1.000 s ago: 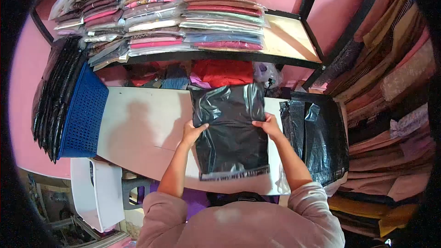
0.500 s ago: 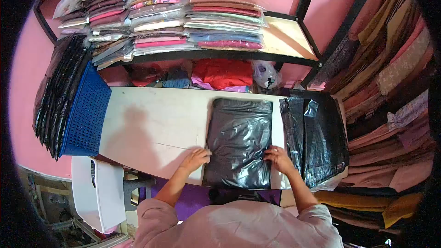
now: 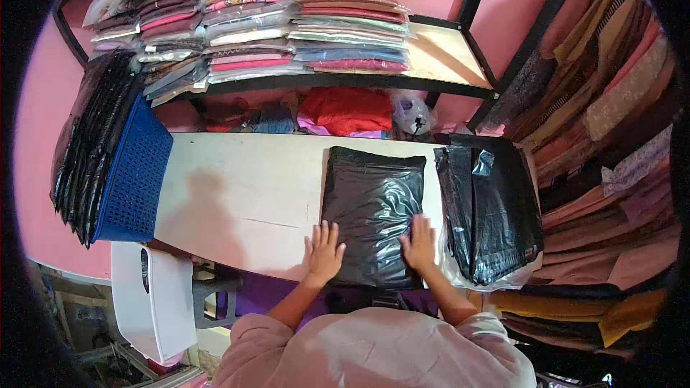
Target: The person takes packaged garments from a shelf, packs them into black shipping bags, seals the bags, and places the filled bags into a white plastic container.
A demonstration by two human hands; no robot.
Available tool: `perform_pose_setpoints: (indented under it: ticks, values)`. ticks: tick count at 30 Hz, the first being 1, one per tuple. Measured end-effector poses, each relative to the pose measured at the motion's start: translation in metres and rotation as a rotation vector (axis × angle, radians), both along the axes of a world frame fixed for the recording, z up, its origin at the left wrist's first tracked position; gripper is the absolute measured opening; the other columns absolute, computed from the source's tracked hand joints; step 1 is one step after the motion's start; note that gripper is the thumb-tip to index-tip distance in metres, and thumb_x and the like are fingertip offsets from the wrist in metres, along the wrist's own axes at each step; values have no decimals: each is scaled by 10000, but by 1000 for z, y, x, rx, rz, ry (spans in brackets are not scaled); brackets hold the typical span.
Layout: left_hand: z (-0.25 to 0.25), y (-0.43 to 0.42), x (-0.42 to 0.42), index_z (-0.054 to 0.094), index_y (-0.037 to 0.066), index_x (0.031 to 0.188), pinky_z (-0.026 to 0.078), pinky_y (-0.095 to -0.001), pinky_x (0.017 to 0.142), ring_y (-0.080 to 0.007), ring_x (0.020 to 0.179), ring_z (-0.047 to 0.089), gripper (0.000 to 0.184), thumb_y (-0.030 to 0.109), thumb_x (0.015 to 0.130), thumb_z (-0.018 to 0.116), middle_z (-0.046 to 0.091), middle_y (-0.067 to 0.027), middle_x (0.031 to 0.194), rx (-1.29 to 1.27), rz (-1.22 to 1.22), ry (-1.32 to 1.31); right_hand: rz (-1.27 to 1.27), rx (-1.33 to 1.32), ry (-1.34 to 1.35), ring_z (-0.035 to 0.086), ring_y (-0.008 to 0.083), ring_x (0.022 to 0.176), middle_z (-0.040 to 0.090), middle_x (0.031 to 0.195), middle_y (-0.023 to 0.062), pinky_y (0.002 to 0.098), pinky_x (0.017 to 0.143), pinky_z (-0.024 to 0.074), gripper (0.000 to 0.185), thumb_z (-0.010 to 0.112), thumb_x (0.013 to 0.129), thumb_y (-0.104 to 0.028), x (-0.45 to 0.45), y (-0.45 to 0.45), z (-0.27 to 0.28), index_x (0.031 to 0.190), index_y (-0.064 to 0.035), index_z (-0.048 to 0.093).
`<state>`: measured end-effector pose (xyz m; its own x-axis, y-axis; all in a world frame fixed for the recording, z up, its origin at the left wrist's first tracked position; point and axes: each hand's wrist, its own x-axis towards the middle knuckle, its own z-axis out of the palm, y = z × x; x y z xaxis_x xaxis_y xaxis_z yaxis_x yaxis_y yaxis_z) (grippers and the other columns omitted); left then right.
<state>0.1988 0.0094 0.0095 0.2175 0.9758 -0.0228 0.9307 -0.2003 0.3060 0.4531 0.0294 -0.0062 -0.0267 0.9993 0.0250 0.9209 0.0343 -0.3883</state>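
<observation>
A filled black plastic mailer bag [image 3: 370, 208] lies flat on the white table [image 3: 280, 179], its surface shiny and creased toward the right side. My left hand [image 3: 325, 253] rests at the bag's lower left edge, with fingers stretched out. On the opposite edge, my right hand [image 3: 420, 243] lies flat against the plastic, fingers extended upward. Neither hand grips anything. Just right of the bag, a pile of black plastic bags [image 3: 496, 208] sits on clear plastic at the table's end.
A blue basket [image 3: 136, 169] of upright black packages [image 3: 93, 144] stands at the table's left end. Behind, a shelf [image 3: 445, 50] bears stacks of bagged folded clothes [image 3: 251, 29]. Garments [image 3: 604, 100] hang along the right. A white bin [image 3: 154, 309] is at lower left.
Both hands have gone from bent fingers at the bag's side edges to flat, outstretched fingers. The right hand now presses on the plastic, which looks smoother and tighter.
</observation>
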Motion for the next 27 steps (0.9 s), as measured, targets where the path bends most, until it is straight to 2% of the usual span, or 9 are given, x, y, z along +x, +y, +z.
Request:
perform_pose_setpoints:
  ticks: [2,8,12,14,16,18,22,24,27]
  values:
    - [-7,13,-3,231,68,1338,73,-526,1014,-348,1288,138,571,365,872,371,155,-200,1391,85,242,-61,-157,125,31,150,355,1286,184,1384,193,488,1021,140,667,459,835,-352,5,19,-6,1339,-19,176]
    - [-11,48,23,229,91,1340,126,-506,1014,-338,1285,149,591,397,862,393,155,-202,1389,44,223,-105,485,121,-135,164,332,1284,166,1403,141,469,1029,144,613,436,836,-400,-39,50,27,1347,-139,220]
    - [-16,54,12,213,29,1328,166,-443,1021,-331,1273,177,622,359,848,432,182,-208,1375,111,279,-70,27,184,-72,170,320,1285,168,1400,144,462,1029,155,665,455,821,-423,-25,65,6,1339,-79,219]
    - [-28,61,1,225,6,1315,198,-421,1014,-336,1255,222,643,337,829,486,218,-217,1358,209,339,-153,-127,296,124,300,393,1186,312,1277,259,430,979,263,687,614,742,-232,-7,50,2,1279,21,267]
    - [-25,71,-2,274,-30,1261,268,-392,978,-339,1197,315,669,242,754,615,280,-224,1311,146,459,-621,-280,329,253,388,401,1083,399,1166,273,422,925,311,674,625,720,-136,-5,9,24,1254,71,270]
    - [-16,75,-7,374,-28,1175,371,-363,890,-314,1057,468,613,129,677,695,448,-203,1172,130,537,-567,-411,93,293,495,379,967,499,1051,250,402,837,395,742,670,682,-298,-3,-30,14,1236,46,317]
    - [-48,91,-36,501,-12,1062,437,-315,765,-187,858,558,441,80,683,707,590,-97,959,-466,381,-1019,-515,-163,332,587,331,807,596,885,226,381,731,454,726,702,611,-451,-11,-74,23,1103,32,475]
    - [-39,75,-49,546,-16,986,451,-306,717,-172,803,571,394,98,648,713,611,-91,894,-476,375,-1015,-548,-403,403,588,262,740,604,871,186,330,683,460,708,728,606,-409,-6,-85,10,1089,43,475]
    - [-28,50,-76,558,15,966,451,-295,713,-147,778,564,377,68,629,720,603,-56,874,-595,381,-1059,-723,-154,559,590,233,722,617,850,157,328,641,462,554,744,623,-242,-28,-121,-22,1034,29,489]
